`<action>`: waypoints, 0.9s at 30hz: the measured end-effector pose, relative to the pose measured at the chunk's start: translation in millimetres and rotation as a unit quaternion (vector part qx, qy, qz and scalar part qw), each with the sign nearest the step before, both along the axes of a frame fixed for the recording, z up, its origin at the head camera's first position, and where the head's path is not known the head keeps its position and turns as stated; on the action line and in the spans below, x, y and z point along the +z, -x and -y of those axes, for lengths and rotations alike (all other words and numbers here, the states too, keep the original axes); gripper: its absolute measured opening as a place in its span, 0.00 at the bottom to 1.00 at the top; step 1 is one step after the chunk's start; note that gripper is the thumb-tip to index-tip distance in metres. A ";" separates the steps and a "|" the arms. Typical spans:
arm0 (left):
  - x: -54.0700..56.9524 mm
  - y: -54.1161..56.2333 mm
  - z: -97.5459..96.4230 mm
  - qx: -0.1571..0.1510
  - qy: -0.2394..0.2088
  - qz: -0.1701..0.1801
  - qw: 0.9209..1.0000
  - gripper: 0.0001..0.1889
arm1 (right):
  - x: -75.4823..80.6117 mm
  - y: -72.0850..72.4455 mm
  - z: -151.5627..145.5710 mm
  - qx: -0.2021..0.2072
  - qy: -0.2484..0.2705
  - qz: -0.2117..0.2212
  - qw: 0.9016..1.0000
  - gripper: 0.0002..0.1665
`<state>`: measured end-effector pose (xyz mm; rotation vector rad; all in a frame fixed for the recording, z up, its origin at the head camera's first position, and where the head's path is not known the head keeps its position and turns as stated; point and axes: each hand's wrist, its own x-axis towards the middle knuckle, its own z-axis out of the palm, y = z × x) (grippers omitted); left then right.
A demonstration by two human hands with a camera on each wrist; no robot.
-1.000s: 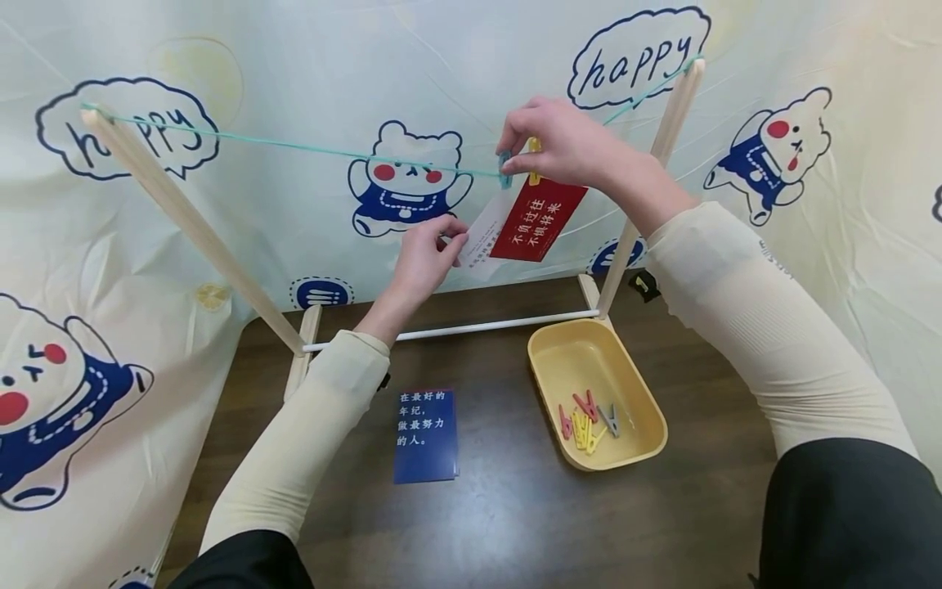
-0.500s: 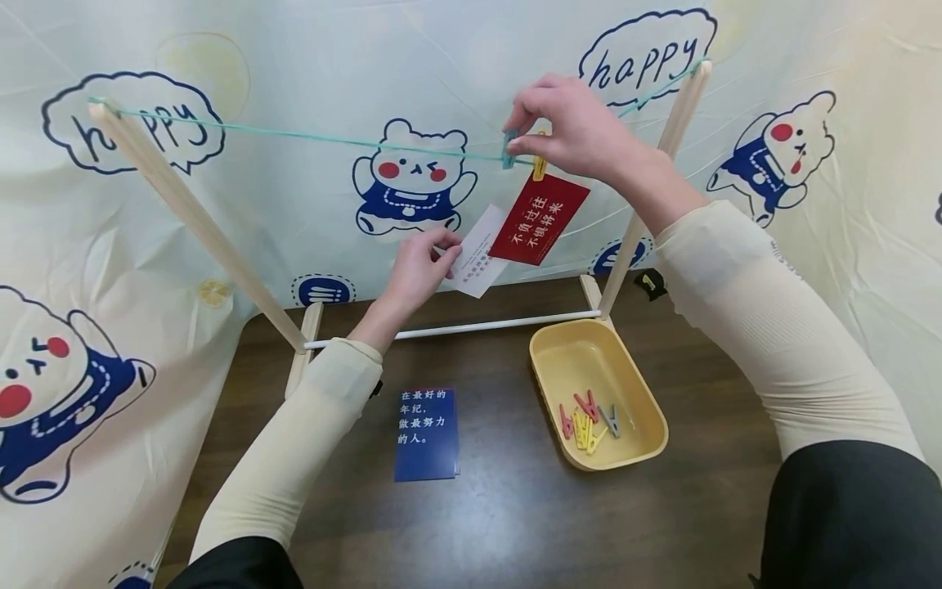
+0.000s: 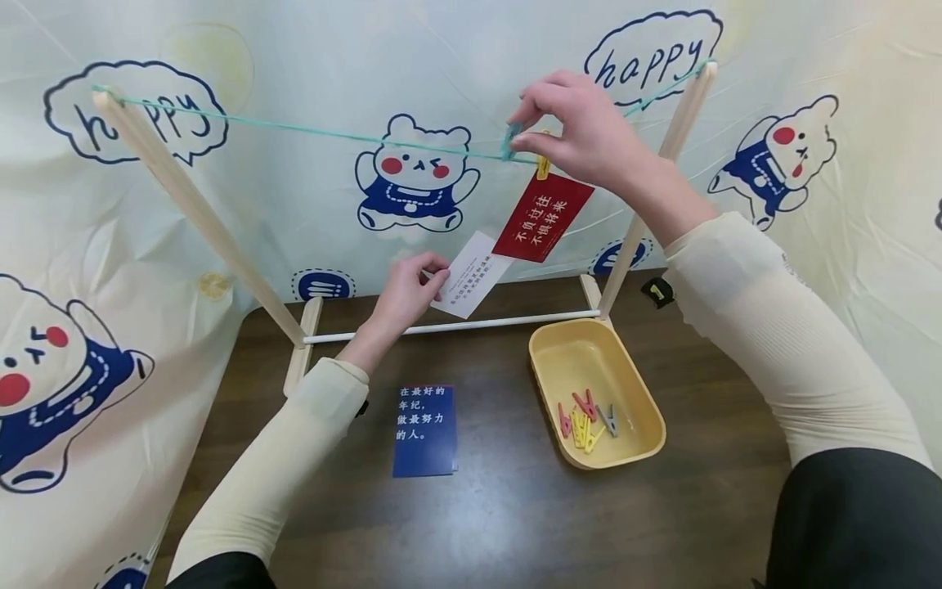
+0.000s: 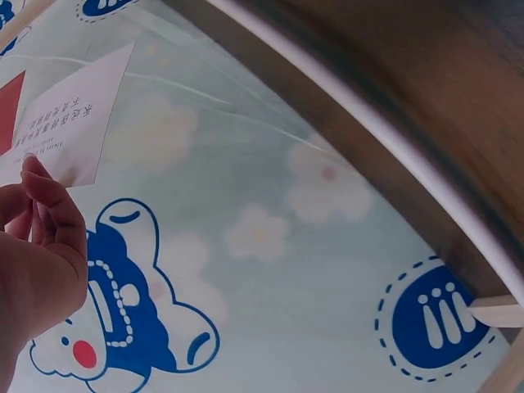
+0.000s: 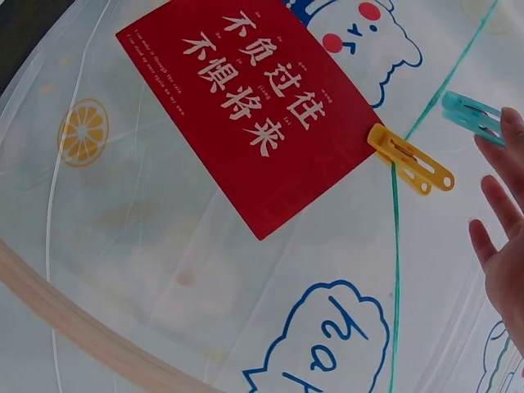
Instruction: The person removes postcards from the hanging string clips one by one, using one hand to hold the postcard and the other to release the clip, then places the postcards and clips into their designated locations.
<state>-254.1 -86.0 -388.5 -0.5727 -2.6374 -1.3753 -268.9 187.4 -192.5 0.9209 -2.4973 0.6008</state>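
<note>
My left hand point(image 3: 403, 293) pinches the edge of a white printed card point(image 3: 473, 276), tilted below the line and apart from it. In the left wrist view, the thumb and fingers meet on the card's point(image 4: 78, 123) edge. My right hand point(image 3: 592, 135) pinches a teal clothespin point(image 3: 510, 141) at the green cord point(image 3: 294, 128); in the right wrist view this clothespin point(image 5: 471, 113) appears just beside the cord. Next to it, a yellow clothespin point(image 3: 543, 168) clips a red card point(image 3: 543, 219) to the cord by one corner.
Wooden posts point(image 3: 195, 209) hold the cord at both ends, with a white rod point(image 3: 478, 325) joining them low down. A yellow tray point(image 3: 545, 343) with several clothespins point(image 3: 586, 425) stands right. Blue cards point(image 3: 424, 433) lie on the dark table point(image 3: 486, 523). A printed curtain hangs behind.
My left hand has moved down and left with the white card, away from the cord and out from behind the red card. The right hand has risen slightly, with the teal clothespin still pinched.
</note>
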 end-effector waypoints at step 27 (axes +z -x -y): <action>-34.8 -57.3 30.3 0.011 0.007 0.071 0.997 0.06 | -111.1 -58.7 -25.2 0.157 0.056 -0.033 0.985 0.19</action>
